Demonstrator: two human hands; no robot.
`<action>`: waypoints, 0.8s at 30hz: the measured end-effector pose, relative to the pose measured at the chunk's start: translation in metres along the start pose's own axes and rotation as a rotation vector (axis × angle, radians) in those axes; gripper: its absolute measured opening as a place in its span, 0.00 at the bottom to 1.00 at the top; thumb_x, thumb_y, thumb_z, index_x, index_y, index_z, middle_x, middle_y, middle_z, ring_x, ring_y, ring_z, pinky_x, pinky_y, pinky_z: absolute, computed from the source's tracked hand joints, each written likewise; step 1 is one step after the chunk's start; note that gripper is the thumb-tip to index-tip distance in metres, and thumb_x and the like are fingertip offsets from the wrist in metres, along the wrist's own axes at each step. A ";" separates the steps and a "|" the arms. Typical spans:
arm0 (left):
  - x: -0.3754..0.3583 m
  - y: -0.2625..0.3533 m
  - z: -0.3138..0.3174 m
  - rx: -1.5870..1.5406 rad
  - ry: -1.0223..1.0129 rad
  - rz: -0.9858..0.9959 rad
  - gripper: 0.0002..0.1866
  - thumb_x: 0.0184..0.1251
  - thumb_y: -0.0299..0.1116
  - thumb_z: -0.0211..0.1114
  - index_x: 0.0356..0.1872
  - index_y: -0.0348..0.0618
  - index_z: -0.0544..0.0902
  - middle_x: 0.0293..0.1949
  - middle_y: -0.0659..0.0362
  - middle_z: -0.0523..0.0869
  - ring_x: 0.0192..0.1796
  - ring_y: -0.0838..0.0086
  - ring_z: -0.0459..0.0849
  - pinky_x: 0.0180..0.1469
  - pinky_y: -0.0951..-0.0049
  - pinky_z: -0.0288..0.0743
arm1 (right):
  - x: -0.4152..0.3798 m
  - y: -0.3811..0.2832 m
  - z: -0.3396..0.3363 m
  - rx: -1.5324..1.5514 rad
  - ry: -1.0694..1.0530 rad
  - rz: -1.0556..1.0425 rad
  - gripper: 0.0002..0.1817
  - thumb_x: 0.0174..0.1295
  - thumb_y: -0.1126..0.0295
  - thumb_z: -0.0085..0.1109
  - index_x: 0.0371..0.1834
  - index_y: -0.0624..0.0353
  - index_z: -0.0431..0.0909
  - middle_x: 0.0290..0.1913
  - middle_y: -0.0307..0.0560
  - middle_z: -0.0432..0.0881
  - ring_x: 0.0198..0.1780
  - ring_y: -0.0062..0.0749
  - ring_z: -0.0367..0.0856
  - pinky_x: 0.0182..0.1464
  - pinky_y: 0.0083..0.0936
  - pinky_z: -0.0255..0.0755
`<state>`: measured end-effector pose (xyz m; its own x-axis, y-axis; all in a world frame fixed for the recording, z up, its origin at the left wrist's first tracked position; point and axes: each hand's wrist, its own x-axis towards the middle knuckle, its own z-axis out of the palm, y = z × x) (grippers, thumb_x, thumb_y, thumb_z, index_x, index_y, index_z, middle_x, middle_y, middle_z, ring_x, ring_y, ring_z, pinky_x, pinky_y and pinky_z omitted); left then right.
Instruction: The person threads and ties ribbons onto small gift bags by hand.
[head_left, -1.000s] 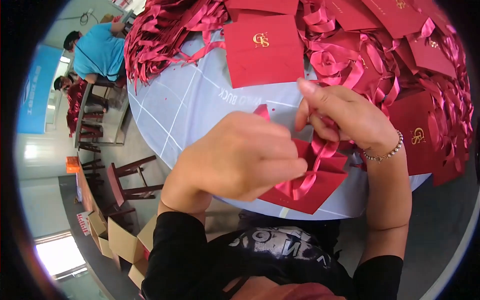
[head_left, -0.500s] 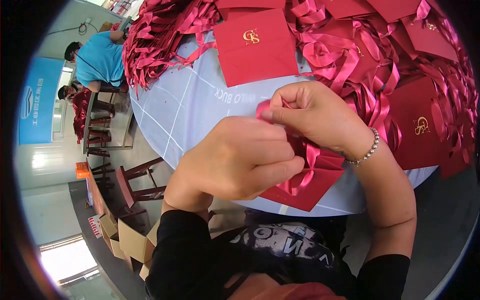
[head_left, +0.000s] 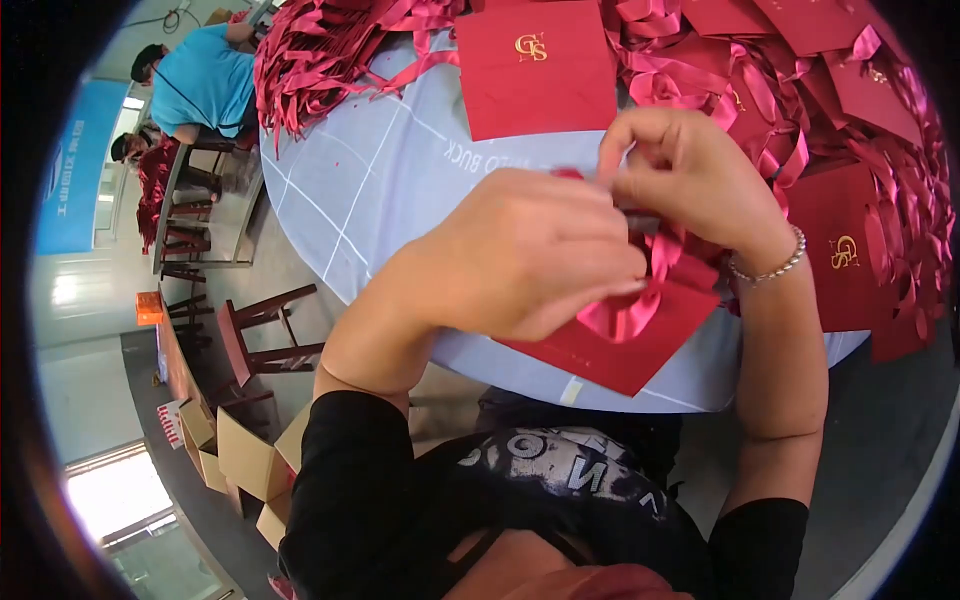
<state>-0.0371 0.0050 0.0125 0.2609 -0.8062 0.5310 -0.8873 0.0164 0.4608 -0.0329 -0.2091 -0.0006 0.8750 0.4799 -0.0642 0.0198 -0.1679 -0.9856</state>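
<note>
A red paper gift bag lies near the front edge of the table, with a shiny red ribbon looped over it. Above the bag my left hand is closed, its fingers curled in on the ribbon. My right hand, with a beaded bracelet on the wrist, pinches the ribbon close to the left fingertips. The exact grip is partly hidden behind the knuckles. Just beyond my hands lies a flat red bag with a gold logo.
Many red bags with ribbons pile up at the right. A heap of red ribbons covers the far left of the cloth-covered table. Left on the floor are a wooden stool and cardboard boxes. A person in blue works at another table.
Both hands have shifted up and to the right in view, still close together at the ribbon. The camera view has moved slightly too. More of the ribbon loop shows below my left hand.
</note>
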 end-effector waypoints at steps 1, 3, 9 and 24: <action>0.000 0.003 0.000 -0.002 0.004 0.018 0.07 0.55 0.28 0.75 0.33 0.40 0.87 0.28 0.56 0.85 0.28 0.62 0.83 0.30 0.66 0.77 | -0.006 -0.016 -0.002 0.131 -0.166 0.070 0.05 0.61 0.81 0.60 0.39 0.63 0.82 0.23 0.30 0.77 0.27 0.09 0.72 0.29 0.12 0.66; -0.001 0.000 0.001 -0.023 0.044 0.044 0.07 0.54 0.28 0.75 0.33 0.41 0.87 0.28 0.56 0.85 0.27 0.63 0.83 0.29 0.67 0.77 | -0.006 -0.003 -0.001 -0.055 -0.232 -0.060 0.09 0.57 0.78 0.64 0.41 0.64 0.82 0.22 0.38 0.79 0.26 0.15 0.76 0.29 0.19 0.69; 0.000 -0.002 0.003 -0.050 -0.023 0.004 0.06 0.54 0.27 0.75 0.32 0.41 0.87 0.27 0.57 0.85 0.28 0.62 0.83 0.29 0.67 0.76 | -0.002 0.011 0.022 -0.418 -0.114 -0.228 0.09 0.53 0.69 0.66 0.33 0.63 0.85 0.31 0.63 0.82 0.32 0.55 0.83 0.35 0.39 0.76; 0.001 -0.014 0.000 -0.437 -0.102 -0.576 0.03 0.63 0.23 0.70 0.32 0.35 0.85 0.27 0.55 0.85 0.29 0.71 0.83 0.34 0.72 0.73 | 0.012 0.029 0.006 -0.652 0.469 -0.110 0.13 0.62 0.70 0.57 0.43 0.63 0.88 0.39 0.61 0.86 0.42 0.55 0.86 0.48 0.41 0.79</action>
<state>-0.0237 0.0039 0.0068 0.5850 -0.8089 0.0593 -0.3817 -0.2101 0.9001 -0.0251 -0.2031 -0.0305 0.9605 0.1363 0.2425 0.2689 -0.6782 -0.6839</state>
